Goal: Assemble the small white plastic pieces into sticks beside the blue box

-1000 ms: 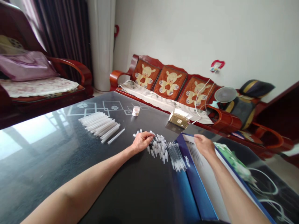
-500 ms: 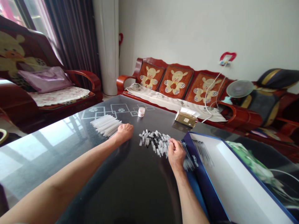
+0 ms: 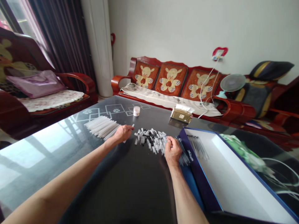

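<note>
My left hand [image 3: 122, 133] is shut on a thin clear plastic tube [image 3: 129, 133] and rests just right of a bundle of similar tubes [image 3: 101, 127] lying side by side. My right hand [image 3: 173, 151] sits curled at the right edge of a loose pile of small black-and-white plastic pieces [image 3: 149, 140]. Its fingers hide whatever they may hold. Beside it, thin pen refills [image 3: 184, 157] lie across the rim of a blue-edged white box [image 3: 233, 174], and more refills [image 3: 198, 147] lie inside the box.
The hands work on a dark glass table [image 3: 130, 183]. A small white jar [image 3: 136, 111] and a gold packet [image 3: 181, 114] stand near its far edge. Behind it runs a red wooden sofa [image 3: 170, 77] with a newspaper and a small fan [image 3: 233, 82].
My left hand has moved left from the pile to the tube bundle and now grips a tube. My right hand has come from over the box to the pile's edge.
</note>
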Demonstrator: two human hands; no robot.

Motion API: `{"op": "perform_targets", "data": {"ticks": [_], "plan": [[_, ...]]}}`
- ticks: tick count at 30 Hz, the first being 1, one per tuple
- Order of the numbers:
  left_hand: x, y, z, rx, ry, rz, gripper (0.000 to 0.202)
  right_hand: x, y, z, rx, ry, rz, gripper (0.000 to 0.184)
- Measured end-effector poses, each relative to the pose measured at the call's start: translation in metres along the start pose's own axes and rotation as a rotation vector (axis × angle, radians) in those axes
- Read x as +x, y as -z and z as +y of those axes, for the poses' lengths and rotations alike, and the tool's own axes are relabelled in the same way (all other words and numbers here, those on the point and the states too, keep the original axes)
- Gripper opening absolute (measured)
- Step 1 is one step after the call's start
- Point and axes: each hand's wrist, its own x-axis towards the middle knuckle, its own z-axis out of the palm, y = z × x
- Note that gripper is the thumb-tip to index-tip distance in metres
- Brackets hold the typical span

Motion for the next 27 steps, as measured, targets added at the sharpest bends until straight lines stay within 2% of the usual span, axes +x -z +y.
{"op": "perform_targets", "data": {"ticks": [2,4,6,9,13,15,18,20,22,27], "plan": [[0.000,-0.008,0.016,-0.146,0.013,-0.068,0.031,0.001,0.001,0.001,-0.001,-0.019,0.041,0.026],[-0.001,-0.020,0.033,-0.480,0.069,-0.157,0.034,0.004,0.004,0.002,-0.011,-0.039,0.093,0.025],[-0.003,-0.036,0.045,-0.699,0.106,-0.207,0.034,0.007,0.011,0.006,-0.035,-0.064,0.131,0.026],[-0.004,-0.061,0.055,-0.779,0.104,-0.242,0.035,0.012,0.022,0.014,-0.112,-0.103,0.127,0.028],[-0.006,-0.082,0.059,-0.838,0.091,-0.265,0.036,0.014,0.031,0.024,-0.288,-0.112,-0.045,0.028],[-0.007,-0.084,0.059,-0.885,0.098,-0.295,0.035,0.012,0.030,0.024,-0.393,-0.118,-0.148,0.027],[-0.011,-0.082,0.059,-0.934,0.071,-0.353,0.035,0.008,0.027,0.019,-0.546,-0.129,-0.230,0.022],[-0.012,-0.082,0.058,-0.911,-0.009,-0.346,0.039,0.007,0.025,0.014,-0.621,-0.136,-0.259,0.020],[-0.013,-0.082,0.056,-0.798,-0.140,-0.277,0.041,0.006,0.023,0.011,-0.661,-0.143,-0.277,0.019],[-0.017,-0.083,0.046,-0.148,-0.497,0.042,0.030,0.005,0.022,0.012,-0.663,-0.141,-0.281,0.014]]}}
